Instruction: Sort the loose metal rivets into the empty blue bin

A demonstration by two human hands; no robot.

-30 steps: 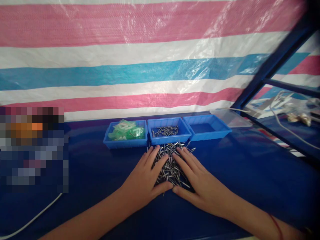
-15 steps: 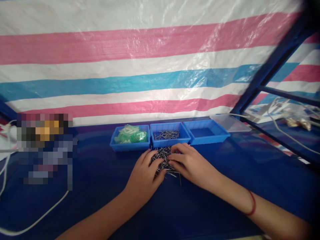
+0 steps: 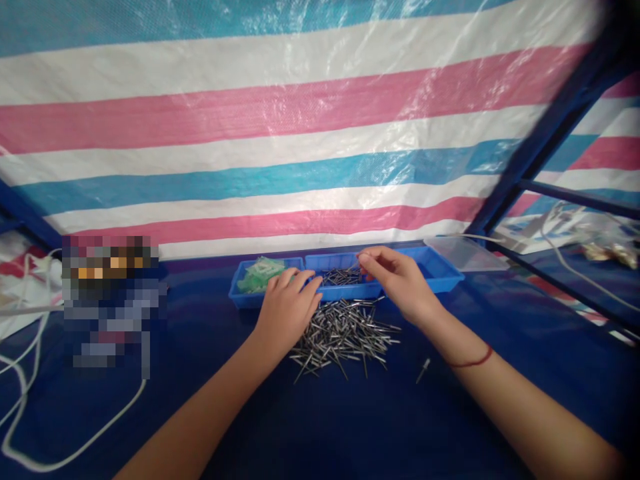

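Observation:
A loose heap of silvery blind rivets (image 3: pixel 345 337) lies on the blue table in front of three blue bins. My left hand (image 3: pixel 287 310) hovers at the heap's left edge, fingers apart and slightly bent, its fingertips by the bins' front rims; it holds nothing I can see. Over the middle bin (image 3: pixel 345 291), which has thin metal pieces like the rivets in it, my right hand (image 3: pixel 393 277) pinches thumb and forefinger together. A thin rivet seems to show at the fingertips, mostly hidden. One single rivet (image 3: pixel 423 370) lies apart, to the right of the heap.
The left bin (image 3: pixel 243 300) contains small green-and-white plastic packets (image 3: pixel 263 273). Nothing shows inside the right bin (image 3: pixel 447 283). A clear plastic sheet (image 3: pixel 470 255) lies beyond it. White cables (image 3: pixel 75 460) curl at left, near a blurred-out patch. Striped sheeting (image 3: pixel 300 113) hangs behind.
Both hands were at the heap; my right hand has lifted to the middle bin, and my left has shifted up and left. The heap is spread wider, with one rivet lying apart.

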